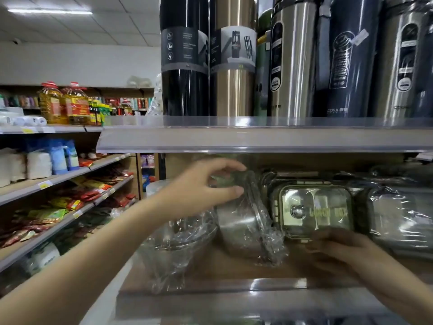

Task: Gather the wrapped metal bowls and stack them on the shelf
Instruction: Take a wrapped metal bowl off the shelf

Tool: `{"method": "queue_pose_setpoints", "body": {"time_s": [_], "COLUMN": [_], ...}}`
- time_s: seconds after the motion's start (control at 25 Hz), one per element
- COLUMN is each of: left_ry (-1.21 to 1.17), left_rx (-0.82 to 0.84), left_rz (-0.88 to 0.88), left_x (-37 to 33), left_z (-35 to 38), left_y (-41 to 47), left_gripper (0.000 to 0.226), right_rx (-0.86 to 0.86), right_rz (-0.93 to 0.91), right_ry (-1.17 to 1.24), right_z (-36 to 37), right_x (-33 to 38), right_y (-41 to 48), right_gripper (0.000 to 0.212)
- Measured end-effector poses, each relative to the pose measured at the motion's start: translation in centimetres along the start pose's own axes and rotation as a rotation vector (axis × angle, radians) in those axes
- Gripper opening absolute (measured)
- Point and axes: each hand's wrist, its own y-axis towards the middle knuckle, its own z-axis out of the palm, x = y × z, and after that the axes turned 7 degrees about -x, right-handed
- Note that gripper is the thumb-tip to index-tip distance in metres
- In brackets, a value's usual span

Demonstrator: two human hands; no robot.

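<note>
Left hand [206,184] pinching the top of a wrapped metal bowl [243,221], thumb below and fingers curled over the upper rim, plastic film crinkled under the fingertips; a closed, light grip on the bowl's edge. Right hand [337,252] low at the front of the shelf [210,270], in shadow under the green lunch box [314,209]; touching the box or only near it, hard to say, and its grip not readable from here.

Held bowl tipped on its side, standing on the shelf board, just beside the lunch box. A second wrapped bowl [178,240] to its left, mouth up, at the shelf's front corner, loose film spilling over the lip.

Step in hand: gathering, with the tipped bowl caught but not lifted clear. Next move likely calls for turning it mouth up and nesting it into the second one, minding slippery film and the low shelf above.

Count: two wrapped bowls seen for certain, one labelled lunch box, at least one more wrapped container [398,219] at right, six or so tall flasks [234,66] above.
</note>
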Motion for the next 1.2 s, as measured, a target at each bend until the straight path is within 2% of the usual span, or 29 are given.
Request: {"method": "queue_pose_setpoints", "body": {"time_s": [0.08, 0.16, 0.2, 0.28, 0.44, 0.56, 0.76, 0.88, 1.0, 1.12, 1.2], "left_ry": [0.07, 0.205, 0.202, 0.145, 0.149, 0.11, 0.029, -0.008, -0.05, -0.091, -0.122], "left_rx": [0.191, 0.347, 0.376, 0.345, 0.214, 0.109, -0.041, -0.081, -0.11, -0.177, -0.23], "left_rz": [-0.081, -0.086, -0.092, -0.106, 0.003, 0.035, 0.043, 0.014, -0.01, 0.0, -0.021], "left_x": [0.1, 1.1, 1.6, 2.6, 3.3, 3.7, 3.1, 2.2, 1.5, 0.8, 0.7], "left_z": [1.7, 3.5, 4.1, 4.3, 4.5, 4.7, 5.0, 4.5, 4.0, 4.1, 4.2], "left_y": [1.7, 2.6, 2.9, 3.0, 2.4, 1.5, -0.8, -1.8, -2.9, -4.9, -6.2], "left_gripper": [0.059, 0.073, 0.077, 0.077, 0.066, 0.061, 0.062, 0.059, 0.05, 0.049, 0.051], "right_rx": [0.069, 0.131, 0.148, 0.146, 0.113, 0.083, -0.062, -0.092, -0.125, -0.28, -0.325], "right_rz": [0.129, 0.248, 0.294, 0.344, 0.437, 0.453, 0.419, 0.37, 0.234, 0.028, -0.053], "right_ry": [-0.032, -0.091, -0.099, -0.054, 0.131, 0.306, 0.458, 0.542, 0.59, 0.54, 0.494], "right_z": [1.3, 2.6, 3.1, 4.0, 5.0, 5.4, 5.5, 5.4, 5.4, 5.0, 4.8], "right_x": [-0.3, -0.9, -1.5, -1.7, -2.2, -2.5, -2.9, -3.4, -2.7, -1.6, -1.0], "right_y": [1.0, 2.2, 2.7, 3.2, 3.5, 3.3, 2.1, 0.8, -1.0, -2.6, -3.6], "right_gripper": [0.007, 0.018, 0.023, 0.021, 0.008, 0.013, 0.01, 0.01, 0.017, 0.036, 0.043]}}
